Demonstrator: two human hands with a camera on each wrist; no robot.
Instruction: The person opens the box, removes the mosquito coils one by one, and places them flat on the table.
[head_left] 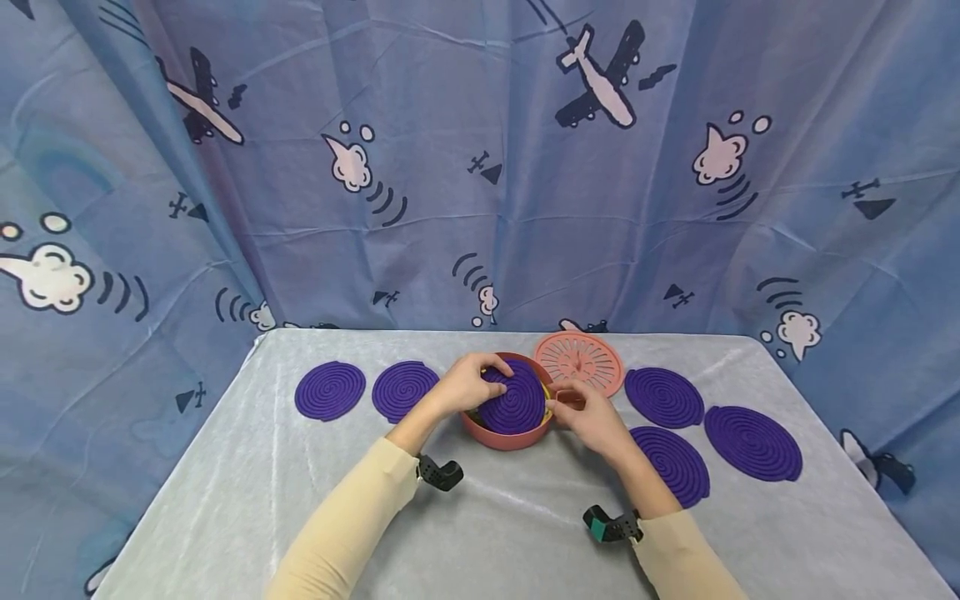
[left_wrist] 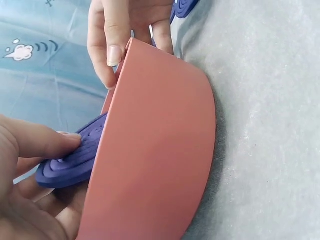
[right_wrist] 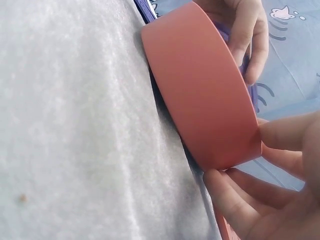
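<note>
A salmon round bowl (head_left: 504, 437) stands at the middle of the table. A purple spiral coil (head_left: 516, 402) lies tilted in its mouth. My left hand (head_left: 487, 385) pinches the coil's left edge; in the left wrist view the thumb (left_wrist: 42, 144) presses on top of the coil (left_wrist: 70, 162) and fingers lie beneath it. My right hand (head_left: 570, 404) grips the bowl's right rim; in the right wrist view its fingers (right_wrist: 245, 202) wrap the bowl's wall (right_wrist: 200, 90).
A salmon slotted lid (head_left: 579, 361) lies just behind the bowl. Two purple coils (head_left: 329, 390) (head_left: 403, 390) lie flat to the left, three more (head_left: 664, 397) (head_left: 752, 442) (head_left: 681, 467) to the right. The grey cloth-covered table (head_left: 480, 533) is backed by a blue printed curtain.
</note>
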